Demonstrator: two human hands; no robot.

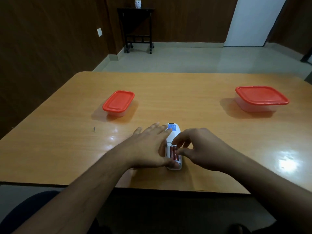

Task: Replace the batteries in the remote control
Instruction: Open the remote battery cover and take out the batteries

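Observation:
A white remote control [172, 140] lies face down near the front middle of the wooden table [194, 92], with a blue label at its far end. Its battery compartment is uncovered and holds copper-coloured batteries [173, 152]. My left hand [148, 147] grips the remote from the left, thumb at its near end and fingers stretched along its side. My right hand [200, 149] hovers over the compartment, with its fingertips pinching at the right-hand battery. The compartment cover is not visible.
A small clear container with a red lid [118, 103] stands at the left of the table. A larger red-lidded container [261, 97] stands at the right. Beyond the table are a tiled floor, a black trolley [137, 29] and a white door.

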